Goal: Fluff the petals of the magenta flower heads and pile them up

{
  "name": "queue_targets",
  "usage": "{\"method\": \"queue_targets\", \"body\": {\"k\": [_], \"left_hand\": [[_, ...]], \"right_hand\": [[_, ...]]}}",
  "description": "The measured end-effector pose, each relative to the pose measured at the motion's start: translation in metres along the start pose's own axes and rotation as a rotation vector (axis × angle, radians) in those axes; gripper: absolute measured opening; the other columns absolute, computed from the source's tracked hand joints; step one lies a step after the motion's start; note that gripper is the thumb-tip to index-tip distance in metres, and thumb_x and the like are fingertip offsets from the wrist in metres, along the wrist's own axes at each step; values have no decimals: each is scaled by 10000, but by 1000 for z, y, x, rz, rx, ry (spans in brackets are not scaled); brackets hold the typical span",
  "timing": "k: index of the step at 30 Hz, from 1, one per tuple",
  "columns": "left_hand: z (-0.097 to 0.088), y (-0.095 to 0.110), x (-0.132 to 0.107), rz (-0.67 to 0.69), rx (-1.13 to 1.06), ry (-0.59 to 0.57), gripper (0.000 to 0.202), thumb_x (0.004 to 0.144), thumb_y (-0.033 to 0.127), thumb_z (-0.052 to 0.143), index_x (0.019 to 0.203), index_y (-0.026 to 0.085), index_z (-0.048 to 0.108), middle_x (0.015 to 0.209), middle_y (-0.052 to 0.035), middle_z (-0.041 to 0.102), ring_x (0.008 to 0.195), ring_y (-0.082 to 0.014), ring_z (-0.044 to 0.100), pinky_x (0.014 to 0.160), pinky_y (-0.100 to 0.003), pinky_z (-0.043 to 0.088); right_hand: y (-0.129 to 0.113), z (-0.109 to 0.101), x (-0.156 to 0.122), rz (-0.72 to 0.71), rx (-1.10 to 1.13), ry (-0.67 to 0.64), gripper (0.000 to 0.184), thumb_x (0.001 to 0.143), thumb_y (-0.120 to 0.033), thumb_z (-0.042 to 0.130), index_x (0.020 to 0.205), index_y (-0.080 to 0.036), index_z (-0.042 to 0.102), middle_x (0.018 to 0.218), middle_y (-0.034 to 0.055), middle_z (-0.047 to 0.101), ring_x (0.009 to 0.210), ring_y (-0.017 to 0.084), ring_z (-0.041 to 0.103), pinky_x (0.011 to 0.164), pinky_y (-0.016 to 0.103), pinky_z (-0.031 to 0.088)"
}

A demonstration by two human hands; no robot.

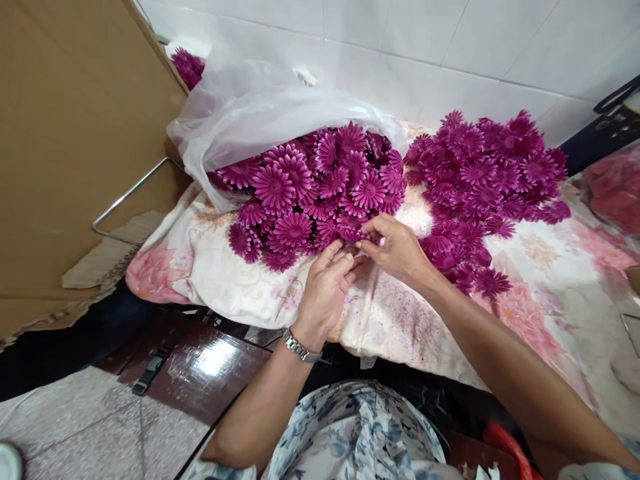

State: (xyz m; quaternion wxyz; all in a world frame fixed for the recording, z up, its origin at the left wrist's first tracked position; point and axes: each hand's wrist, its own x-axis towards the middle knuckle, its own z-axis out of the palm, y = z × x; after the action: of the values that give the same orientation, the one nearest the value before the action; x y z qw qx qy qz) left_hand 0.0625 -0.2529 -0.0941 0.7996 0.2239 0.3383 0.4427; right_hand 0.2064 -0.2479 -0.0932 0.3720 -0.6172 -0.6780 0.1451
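My left hand [327, 287], with a metal watch [300, 348] on its wrist, has its thumb and fingers closed together, palm turned up. What lies in them is too small and covered to make out. Just right of it, my right hand [397, 250] pinches the edge of a purple artificial flower [351, 235] between thumb and index finger. The fingertips of both hands nearly meet below this flower. Right behind them spreads a heap of purple artificial flowers [295, 200], spilling from a translucent plastic bag [240, 127].
Another pile of purple flowers [490, 167] lies to the right on the floral cloth [220, 267]. A cardboard box [85, 133] stands at left, a wire handle [125, 200] beside it. Farther right is a bag of red pieces [613, 187]. White wall tiles [400, 53] close off the back.
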Motion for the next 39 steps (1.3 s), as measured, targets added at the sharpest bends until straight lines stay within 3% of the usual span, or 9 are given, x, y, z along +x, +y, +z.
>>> {"method": "queue_targets", "body": {"k": [4, 9, 16, 24, 26, 29, 33, 36, 39], "left_hand": [[4, -4, 1, 33, -83, -12, 92, 728, 142, 631, 810, 143, 589, 737, -8, 656, 678, -106, 619, 677, -237, 485], [3, -1, -2, 58, -132, 48, 89, 693, 157, 672, 770, 130, 635, 688, 16, 640, 581, -63, 563, 516, -172, 424], [-2, -3, -10, 68, -6, 46, 258, 665, 173, 709, 921, 161, 680, 812, -8, 688, 655, -82, 599, 569, -189, 452], [-13, 1, -12, 33, 65, -5, 319, 669, 150, 648, 987, 166, 681, 903, -37, 708, 783, -143, 640, 743, -278, 498], [-17, 6, -16, 7, 13, -16, 331, 677, 143, 582, 995, 147, 669, 938, -71, 710, 856, -201, 654, 793, -357, 505], [-19, 12, -24, -41, -91, -61, 351, 695, 181, 495, 1004, 124, 651, 996, -123, 697, 943, -266, 646, 817, -443, 497], [-12, 11, -29, -107, -132, -40, 320, 820, 370, 438, 872, 140, 655, 867, -113, 689, 801, -238, 660, 664, -378, 515], [-7, 7, -28, -93, -114, 32, 395, 861, 455, 455, 624, 163, 576, 599, -36, 584, 540, -141, 576, 501, -265, 438], [0, 4, -32, -41, -83, 16, 523, 836, 500, 514, 446, 169, 402, 413, 31, 359, 375, -78, 380, 410, -220, 310]], "right_hand": [[-15, -5, -12, -76, 92, -46, 89, 743, -137, 612, 772, -177, 538, 743, -14, 529, 700, 110, 498, 630, 231, 397], [-22, -9, -24, -216, 20, -143, 99, 802, -202, 593, 787, -177, 499, 754, 0, 485, 706, 122, 471, 637, 254, 392], [-18, -14, -29, -159, 149, -296, 265, 795, -424, 634, 855, -177, 559, 839, 29, 553, 769, 136, 527, 712, 282, 429], [-14, -23, -26, 80, 463, -264, 246, 804, -407, 607, 727, -173, 590, 700, -2, 567, 649, 110, 529, 620, 259, 425], [-10, -26, -21, 151, 376, -89, 235, 830, -375, 564, 705, -178, 587, 628, -16, 540, 572, 101, 488, 558, 250, 391], [-4, -22, -14, 94, -30, 174, 225, 838, -341, 540, 693, -179, 595, 655, 8, 544, 599, 124, 476, 570, 269, 370], [0, -3, -13, -121, -494, -56, 176, 815, -317, 576, 796, -158, 647, 778, 70, 602, 704, 179, 516, 620, 301, 372], [-3, -3, -21, -156, -565, -147, 215, 837, -330, 558, 899, -150, 659, 871, 98, 632, 775, 210, 550, 674, 326, 404], [-12, -22, -38, -155, -526, -140, 242, 882, -332, 499, 955, -159, 653, 935, 99, 648, 870, 213, 573, 776, 340, 437]]}}
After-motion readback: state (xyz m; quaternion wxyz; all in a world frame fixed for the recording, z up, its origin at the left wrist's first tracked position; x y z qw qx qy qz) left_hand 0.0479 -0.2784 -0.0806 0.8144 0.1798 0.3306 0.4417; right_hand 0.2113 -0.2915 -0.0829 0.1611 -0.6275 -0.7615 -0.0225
